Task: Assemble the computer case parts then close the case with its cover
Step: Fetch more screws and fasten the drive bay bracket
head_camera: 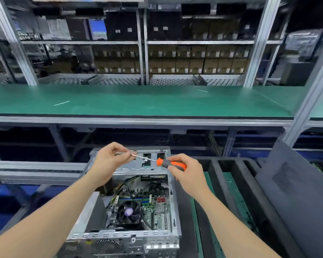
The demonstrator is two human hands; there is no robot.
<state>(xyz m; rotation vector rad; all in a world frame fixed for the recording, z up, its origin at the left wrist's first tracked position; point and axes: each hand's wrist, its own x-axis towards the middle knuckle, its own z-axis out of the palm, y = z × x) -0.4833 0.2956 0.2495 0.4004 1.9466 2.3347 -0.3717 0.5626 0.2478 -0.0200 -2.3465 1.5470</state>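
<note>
An open silver computer case (173,202) lies below me with its motherboard (157,211) and black CPU fan (129,213) exposed. My right hand (186,174) grips the orange and black handle of a screwdriver (171,163) above the case's far end. My left hand (108,161) pinches the tip of the screwdriver's metal shaft; whether a screw sits between the fingers is hidden. A dark grey panel (296,192), apparently the case cover, leans at the right.
A green mat shelf (138,101) runs across above the bench. Black foam dividers (229,183) on a green mat lie right of the case. Metal racks (194,58) with boxes fill the background. A roller conveyor rail (35,172) is at the left.
</note>
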